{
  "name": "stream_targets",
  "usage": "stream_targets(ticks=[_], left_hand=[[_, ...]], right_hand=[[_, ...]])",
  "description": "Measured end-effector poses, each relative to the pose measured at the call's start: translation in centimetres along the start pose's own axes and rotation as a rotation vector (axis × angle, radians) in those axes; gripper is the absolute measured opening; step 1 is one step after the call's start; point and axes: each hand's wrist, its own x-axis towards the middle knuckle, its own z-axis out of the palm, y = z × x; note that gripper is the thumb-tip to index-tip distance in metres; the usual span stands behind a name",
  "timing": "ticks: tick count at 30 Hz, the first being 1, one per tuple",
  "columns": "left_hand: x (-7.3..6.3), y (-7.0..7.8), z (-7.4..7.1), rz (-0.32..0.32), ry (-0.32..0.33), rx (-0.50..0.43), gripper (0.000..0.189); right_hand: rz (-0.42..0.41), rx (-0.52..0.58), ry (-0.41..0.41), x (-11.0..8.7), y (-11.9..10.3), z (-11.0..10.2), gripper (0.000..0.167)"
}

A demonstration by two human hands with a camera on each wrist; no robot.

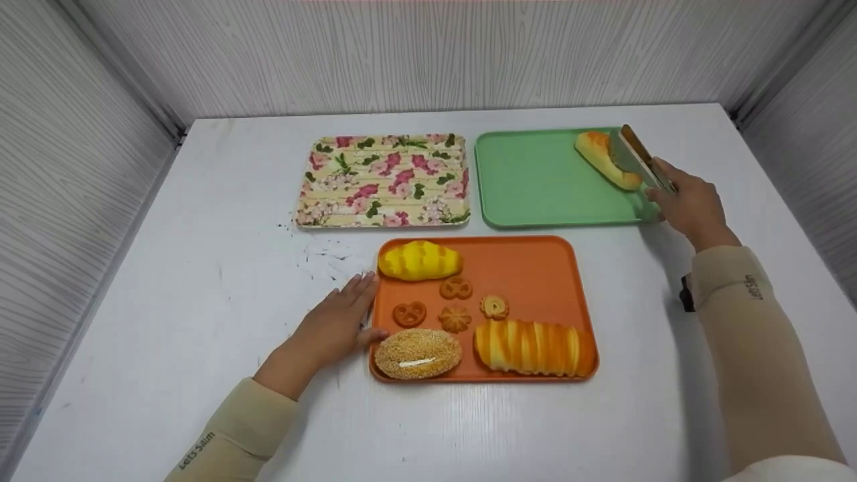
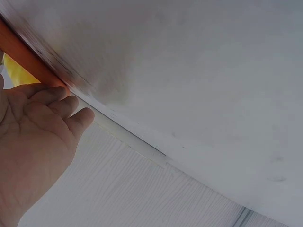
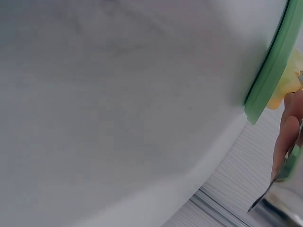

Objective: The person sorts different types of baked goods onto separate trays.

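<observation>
My right hand grips a pair of metal tongs with a brown outer face, over the right end of the green tray. Against the tongs lies a long golden bread roll; whether they pinch it cannot be told. In the right wrist view, the shiny bent end of the tongs shows below the fingers. My left hand rests at the left edge of the orange tray, fingers fairly straight along its side and thumb at the rim, beside a sesame-coated bun.
The orange tray also bears a yellow bread, a ridged loaf, two pretzel-shaped cookies, a flower-shaped cookie and a round cookie. Left of the green tray lies a floral tray. Pale walls enclose the white table.
</observation>
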Motion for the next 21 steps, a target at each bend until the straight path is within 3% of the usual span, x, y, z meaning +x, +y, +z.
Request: stream_targets(ticks=[12, 21], left_hand=[[0.0, -0.1, 0.0, -0.005, -0.01, -0.006, 0.087], [0.0, 0.0, 0.0, -0.003, -0.014, -0.004, 0.086]], right_hand=[[-0.039, 0.058, 0.012, -0.3, 0.0, -0.3, 0.082], [-0.07, 0.085, 0.065, -1.6, -0.4, -0.8, 0.082]])
